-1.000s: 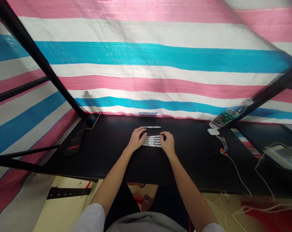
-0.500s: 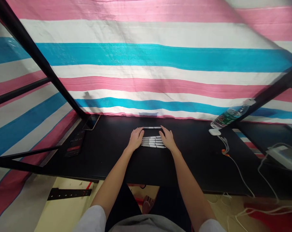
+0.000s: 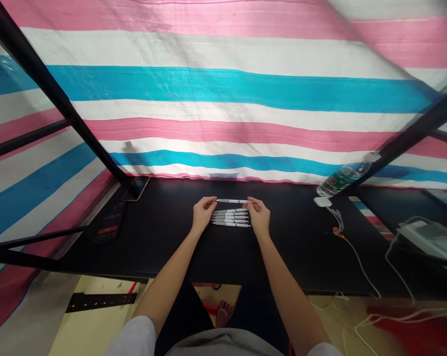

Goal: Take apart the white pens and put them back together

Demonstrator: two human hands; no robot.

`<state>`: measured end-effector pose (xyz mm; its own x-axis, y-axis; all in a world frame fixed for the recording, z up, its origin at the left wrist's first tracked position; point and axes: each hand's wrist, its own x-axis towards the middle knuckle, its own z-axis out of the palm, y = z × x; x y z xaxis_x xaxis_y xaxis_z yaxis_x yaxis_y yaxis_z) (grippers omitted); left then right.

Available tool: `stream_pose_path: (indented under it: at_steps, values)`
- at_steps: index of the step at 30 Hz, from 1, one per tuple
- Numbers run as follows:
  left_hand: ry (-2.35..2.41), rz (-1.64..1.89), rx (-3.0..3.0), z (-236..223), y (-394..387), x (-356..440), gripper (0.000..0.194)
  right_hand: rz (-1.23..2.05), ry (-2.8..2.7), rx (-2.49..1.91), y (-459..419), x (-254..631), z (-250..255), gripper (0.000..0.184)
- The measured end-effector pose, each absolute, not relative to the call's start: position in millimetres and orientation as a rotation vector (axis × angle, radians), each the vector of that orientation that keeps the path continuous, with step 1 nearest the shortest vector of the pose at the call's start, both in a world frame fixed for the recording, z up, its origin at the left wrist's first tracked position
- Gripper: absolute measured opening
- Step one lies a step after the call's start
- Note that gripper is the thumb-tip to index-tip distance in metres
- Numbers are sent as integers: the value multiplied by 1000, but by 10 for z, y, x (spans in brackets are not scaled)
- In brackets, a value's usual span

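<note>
A white-and-grey pen (image 3: 232, 201) lies crosswise between my two hands, gripped at both ends. My left hand (image 3: 203, 213) is closed on its left tip, with thumb and fingers pinched. At the other end, my right hand (image 3: 259, 215) pinches the pen the same way. Just nearer to me, several similar pens (image 3: 230, 218) lie side by side in a row on the black table (image 3: 164, 247). The right fingers partly cover the right ends of the upper ones.
Two phones, one dark with a lit screen (image 3: 110, 222) and one further back (image 3: 136, 189), lie at the left. At the right are a tilted plastic bottle (image 3: 344, 178), a white charger (image 3: 323, 201) with cables, and a white device (image 3: 430, 237). Black frame bars flank the table.
My hands have come from around the row of pens to the separate pen behind it and taken hold of both its ends. That pen has shifted slightly toward me.
</note>
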<state>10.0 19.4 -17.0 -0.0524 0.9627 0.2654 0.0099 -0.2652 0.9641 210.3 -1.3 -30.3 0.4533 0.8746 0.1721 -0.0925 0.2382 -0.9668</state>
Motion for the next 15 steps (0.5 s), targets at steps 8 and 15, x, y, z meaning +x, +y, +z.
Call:
stream_pose_path:
  at_steps: [8,15]
  values:
    - [958,1337,1188,-65,164,79,29,1119,-715,-1009,-78,2100,-139,36]
    - [913,1273,1197,-32,145,77,33,1252,-724,-948,-111,2136,-99,36]
